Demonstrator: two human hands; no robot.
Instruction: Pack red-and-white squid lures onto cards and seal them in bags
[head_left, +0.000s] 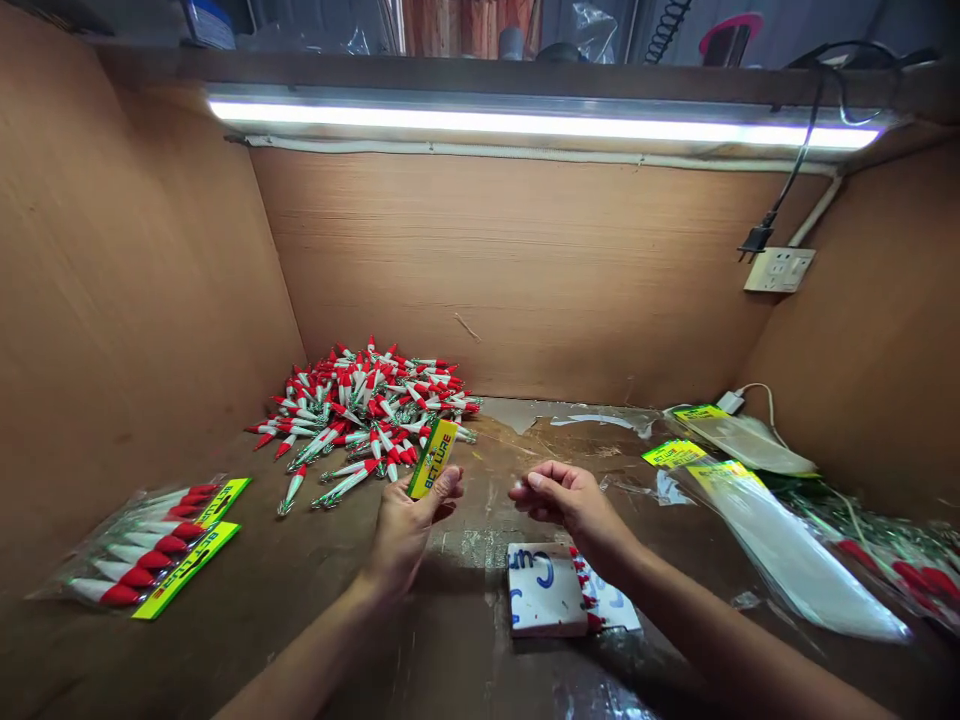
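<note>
In my left hand, closed between thumb and fingers, is a yellow and green header card printed BCT LURE, held upright at a tilt. My right hand is a short way to its right, thumb and fingertips pinched together; whatever they hold is too small to name. Below the right hand lies a white block with blue writing, and red lure tips show along its right side. Behind my left hand is a large pile of red and white squid lures.
Two packed bags of lures with BCT LURE cards lie at left. On the right are clear plastic bags, more header cards and bagged lures. A plug hangs near the wall socket. Wooden walls enclose the table.
</note>
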